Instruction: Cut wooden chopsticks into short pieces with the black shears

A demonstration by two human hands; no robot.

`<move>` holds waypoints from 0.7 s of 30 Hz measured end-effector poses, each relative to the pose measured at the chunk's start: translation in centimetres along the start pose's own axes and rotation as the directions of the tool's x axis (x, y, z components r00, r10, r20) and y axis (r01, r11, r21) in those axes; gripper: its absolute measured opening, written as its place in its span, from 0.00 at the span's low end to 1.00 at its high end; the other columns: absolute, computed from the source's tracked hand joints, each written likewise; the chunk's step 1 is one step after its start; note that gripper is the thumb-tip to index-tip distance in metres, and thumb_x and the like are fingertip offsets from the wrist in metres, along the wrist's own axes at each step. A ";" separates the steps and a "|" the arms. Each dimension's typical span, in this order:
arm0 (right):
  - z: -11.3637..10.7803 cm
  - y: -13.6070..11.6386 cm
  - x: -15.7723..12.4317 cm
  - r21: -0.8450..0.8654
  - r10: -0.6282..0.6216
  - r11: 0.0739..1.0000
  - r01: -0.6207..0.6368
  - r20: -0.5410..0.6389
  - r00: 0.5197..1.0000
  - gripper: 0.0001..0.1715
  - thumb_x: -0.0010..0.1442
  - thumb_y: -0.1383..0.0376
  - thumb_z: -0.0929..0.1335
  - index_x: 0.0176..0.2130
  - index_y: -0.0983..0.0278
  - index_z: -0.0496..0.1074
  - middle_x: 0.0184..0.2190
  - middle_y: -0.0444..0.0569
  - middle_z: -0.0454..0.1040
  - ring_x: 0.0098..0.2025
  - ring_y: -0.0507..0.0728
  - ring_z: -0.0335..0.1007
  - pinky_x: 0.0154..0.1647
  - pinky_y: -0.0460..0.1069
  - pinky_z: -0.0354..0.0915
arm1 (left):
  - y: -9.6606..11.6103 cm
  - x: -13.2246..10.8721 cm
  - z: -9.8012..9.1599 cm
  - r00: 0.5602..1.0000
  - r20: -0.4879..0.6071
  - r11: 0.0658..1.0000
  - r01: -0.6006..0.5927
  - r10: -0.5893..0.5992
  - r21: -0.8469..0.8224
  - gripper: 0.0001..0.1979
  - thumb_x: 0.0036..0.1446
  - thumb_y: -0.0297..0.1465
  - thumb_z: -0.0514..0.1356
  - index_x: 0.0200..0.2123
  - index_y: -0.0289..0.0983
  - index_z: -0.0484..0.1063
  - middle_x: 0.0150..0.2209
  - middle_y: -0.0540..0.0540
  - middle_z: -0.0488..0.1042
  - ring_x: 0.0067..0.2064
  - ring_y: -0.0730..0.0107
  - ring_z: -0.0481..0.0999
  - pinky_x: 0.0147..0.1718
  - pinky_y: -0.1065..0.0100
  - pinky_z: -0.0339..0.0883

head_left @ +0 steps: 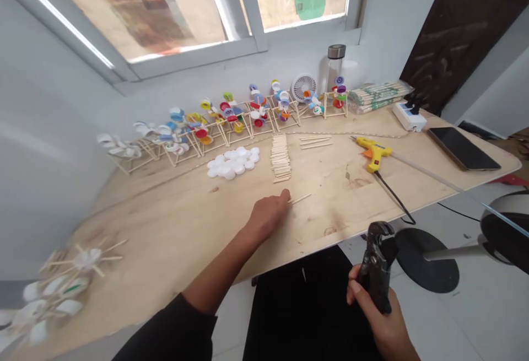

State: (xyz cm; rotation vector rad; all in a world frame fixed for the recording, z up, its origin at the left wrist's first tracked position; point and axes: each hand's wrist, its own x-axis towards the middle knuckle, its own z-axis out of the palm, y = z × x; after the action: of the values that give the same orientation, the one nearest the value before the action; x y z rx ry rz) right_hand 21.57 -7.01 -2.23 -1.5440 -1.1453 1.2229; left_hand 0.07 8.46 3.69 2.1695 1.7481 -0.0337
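Note:
My left hand [268, 215] reaches over the table with its fingers closed together. A short wooden stick [302, 198] pokes out from the fingertips on the right, close to the tabletop. Just beyond the hand lies a neat column of short wooden sticks [280, 157]. White bottle caps [233, 162] are clustered to the left of that column, and a few longer sticks [315, 142] lie to its right. My right hand [382, 314] grips a black hand cutter [375, 267] in front of the table edge, its jaws pointing up.
Stick frames with colourful cap wheels [231, 116] line the back. A yellow glue gun [374, 153], power strip [409, 117], phone [465, 147] and bagged sticks [378, 96] sit right. Cap-and-stick wheels [53, 295] lie at the left. A fan [304, 88] and bottle [335, 66] stand behind.

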 end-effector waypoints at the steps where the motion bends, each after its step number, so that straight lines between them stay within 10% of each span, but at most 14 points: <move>1: 0.2 -0.5 0.1 0.012 -0.006 1.000 0.006 0.026 1.000 0.11 0.57 0.57 0.63 0.35 0.61 0.66 0.21 0.44 0.67 0.28 0.57 0.65 0.29 0.49 0.62 | 0.0 -0.2 -0.1 1.000 -0.003 0.999 -0.012 0.011 -0.032 0.06 0.57 0.32 0.48 0.34 0.38 0.63 0.28 0.44 0.73 0.31 0.62 0.71 0.27 0.68 0.55; 5: 0.6 -2.9 1.2 0.089 -0.077 0.994 0.068 0.102 0.992 0.11 0.59 0.57 0.63 0.37 0.61 0.66 0.22 0.44 0.67 0.28 0.56 0.65 0.34 0.51 0.61 | 0.3 -1.9 -0.5 0.994 -0.007 0.940 -0.103 0.107 -0.324 0.09 0.59 0.35 0.46 0.31 0.38 0.61 0.25 0.50 0.67 0.27 0.71 0.66 0.25 0.71 0.55; 9: 1.6 -5.6 3.5 0.176 -0.154 0.975 0.138 0.083 0.984 0.14 0.58 0.59 0.65 0.42 0.64 0.68 0.22 0.44 0.68 0.29 0.56 0.65 0.39 0.52 0.60 | 1.0 -4.3 -0.2 0.958 0.149 0.447 0.025 0.245 -0.894 0.12 0.57 0.41 0.50 0.29 0.38 0.58 0.18 0.59 0.49 0.18 0.79 0.47 0.17 0.75 0.44; 12: 3.0 -7.4 5.3 0.284 -0.154 0.951 0.125 0.080 0.985 0.17 0.56 0.59 0.66 0.44 0.66 0.67 0.21 0.42 0.68 0.26 0.54 0.65 0.34 0.51 0.61 | 1.5 -5.4 0.3 0.909 0.236 0.189 0.180 0.344 -0.965 0.13 0.55 0.41 0.55 0.29 0.38 0.58 0.17 0.60 0.46 0.18 0.81 0.42 0.17 0.75 0.38; 21: 5.3 -8.4 6.8 0.460 -0.029 0.888 -0.001 0.057 0.998 0.13 0.48 0.61 0.72 0.31 0.65 0.67 0.16 0.38 0.66 0.19 0.50 0.62 0.23 0.46 0.59 | 1.8 -6.6 1.3 0.907 0.240 0.062 0.233 0.345 -0.970 0.14 0.55 0.41 0.55 0.29 0.35 0.65 0.18 0.59 0.48 0.19 0.81 0.43 0.17 0.74 0.37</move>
State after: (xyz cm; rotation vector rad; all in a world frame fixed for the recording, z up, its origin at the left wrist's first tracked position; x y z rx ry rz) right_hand 15.79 1.89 3.42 -1.1411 -0.8203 1.4196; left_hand 0.47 1.52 4.46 0.9426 0.8011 0.5597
